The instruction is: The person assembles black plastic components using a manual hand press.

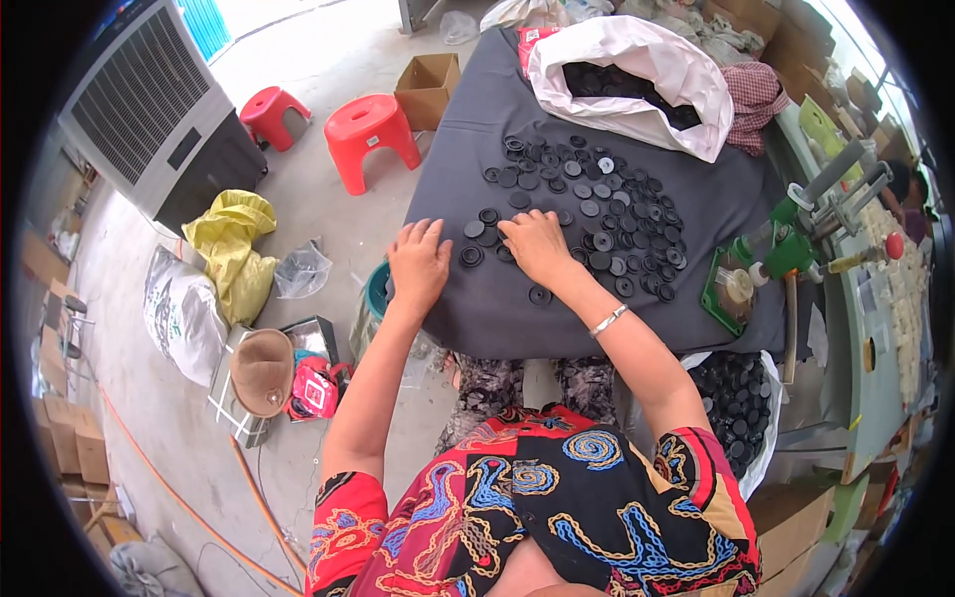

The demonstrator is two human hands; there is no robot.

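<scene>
My left hand is at the left edge of the grey cloth-covered table, palm down, fingers stretched and slightly apart. No disc shows in it. Just below it, a teal bucket peeks out beside the table, partly hidden by my forearm. My right hand rests on the table among flat round black discs, its fingers bent but apart. What lies under that palm is hidden. Several discs lie between my two hands. The largest spread of them covers the table to the right of my right hand.
A white sack of black pieces stands on the far table. At right are a green hand-press and another sack of discs, below table height. Red stools, a cardboard box and an air cooler stand left.
</scene>
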